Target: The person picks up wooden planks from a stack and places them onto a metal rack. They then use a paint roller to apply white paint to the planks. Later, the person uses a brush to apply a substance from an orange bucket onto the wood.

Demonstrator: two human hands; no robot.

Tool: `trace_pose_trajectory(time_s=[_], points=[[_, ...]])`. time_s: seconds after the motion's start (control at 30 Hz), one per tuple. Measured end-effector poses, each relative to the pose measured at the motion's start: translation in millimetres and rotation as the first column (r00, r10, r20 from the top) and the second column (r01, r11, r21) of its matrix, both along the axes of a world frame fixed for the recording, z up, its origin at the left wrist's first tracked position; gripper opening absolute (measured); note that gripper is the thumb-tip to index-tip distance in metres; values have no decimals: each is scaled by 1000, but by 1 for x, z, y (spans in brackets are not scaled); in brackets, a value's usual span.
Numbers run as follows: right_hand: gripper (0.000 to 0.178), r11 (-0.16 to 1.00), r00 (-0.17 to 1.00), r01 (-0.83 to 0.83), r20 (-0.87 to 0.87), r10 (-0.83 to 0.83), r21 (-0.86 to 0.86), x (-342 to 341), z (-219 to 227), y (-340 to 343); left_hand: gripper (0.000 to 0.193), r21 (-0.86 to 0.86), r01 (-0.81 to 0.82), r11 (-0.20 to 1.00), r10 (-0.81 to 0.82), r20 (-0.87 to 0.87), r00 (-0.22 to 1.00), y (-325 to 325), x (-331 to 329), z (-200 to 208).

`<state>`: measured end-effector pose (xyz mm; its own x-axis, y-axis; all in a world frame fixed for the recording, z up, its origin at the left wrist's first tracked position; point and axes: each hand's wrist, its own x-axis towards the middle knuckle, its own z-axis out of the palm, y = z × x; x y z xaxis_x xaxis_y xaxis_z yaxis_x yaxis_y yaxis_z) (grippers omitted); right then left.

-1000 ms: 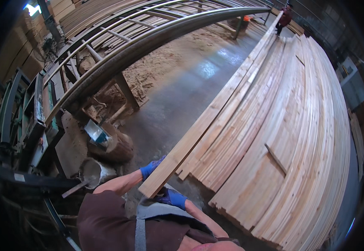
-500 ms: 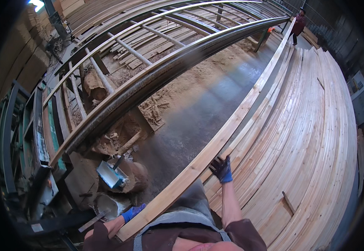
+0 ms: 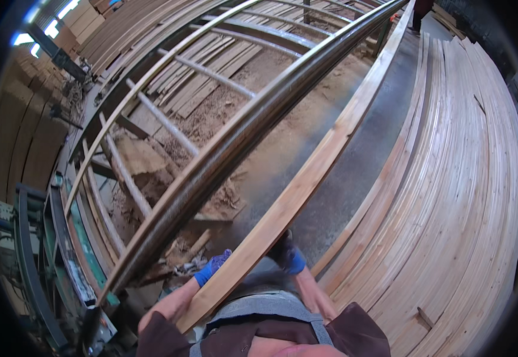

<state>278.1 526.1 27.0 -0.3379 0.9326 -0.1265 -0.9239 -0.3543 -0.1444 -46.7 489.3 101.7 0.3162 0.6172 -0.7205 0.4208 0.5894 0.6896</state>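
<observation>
- Flanking the near part of one long board (image 3: 324, 154), two gloved hands are working from opposite edges, presumably so that its weight is balancing between them instead of tipping sideways.
- The left hand (image 3: 213, 268) is grasping the board's left edge, its fingers curling close against the wood.
- The right hand (image 3: 287, 256) is reaching in at the right edge, its fingers disappearing beneath the board; how tightly they are closing, I cannot tell.
- The board is slanting from beside the grey apron (image 3: 265, 304) toward the upper right, passing above the floor (image 3: 372, 172) between the metal frame and the stack.
- One other person (image 3: 418, 16) is standing near the far end, only partly showing; such a length is probably needing support there too, but no hand of theirs is showing.
- On the right, one broad stack of boards (image 3: 443, 196) is lying with its lengths side by side, likely to keep them straight; too many are crowding together for an exact count.
- Two short loose pieces are resting on it, a near one (image 3: 425, 317) and a far one (image 3: 479, 104).
- On the left, one metal frame (image 3: 247, 122) is carrying at least four crossbars, seemingly spaced for bearing long timber.
</observation>
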Motion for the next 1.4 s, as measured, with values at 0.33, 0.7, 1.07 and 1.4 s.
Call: trace_pose_trajectory(time_s=[0.33, 0.7, 1.07, 1.4], points=[[46, 917, 999, 6, 43, -26, 399, -122, 162, 148, 37, 129, 43, 991, -20, -175, 984, 174, -72, 255], [56, 782, 885, -459, 133, 447, 422, -310, 158, 244, 32, 95, -32, 995, 56, -267, 962, 255, -285, 234], [45, 727, 707, -580, 672, 222, 369, -326, 162, 266, 29, -33, 19, 999, -20, -25, 999, 285, -360, 125], [52, 536, -154, -582, 564, -811, 612, -230, 353, 382, 33, 116, 225, 967, -225, -12, 974, 278, -348, 77]])
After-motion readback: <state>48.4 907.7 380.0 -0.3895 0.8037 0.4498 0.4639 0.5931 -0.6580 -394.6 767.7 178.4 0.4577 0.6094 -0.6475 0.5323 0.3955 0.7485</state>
